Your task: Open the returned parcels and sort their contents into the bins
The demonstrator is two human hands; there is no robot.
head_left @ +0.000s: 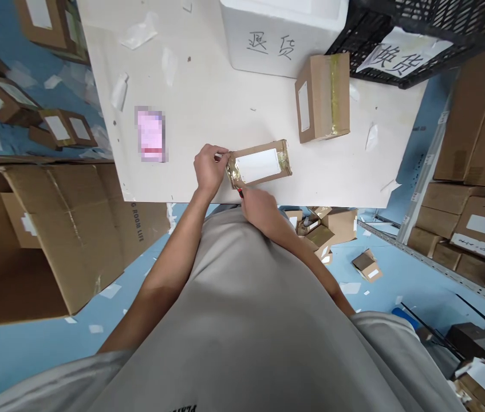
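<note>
Pinching one box [259, 166] with left hand [210, 170], clenching one red tool [240, 193] with right hand [261, 212]

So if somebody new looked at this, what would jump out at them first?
Probably the small taped box at the table's near edge, with the left hand at one end and the right hand holding a small red tool there. Next, perhaps the blurred pink item on the table's left and the huge open carton at lower left.
</note>
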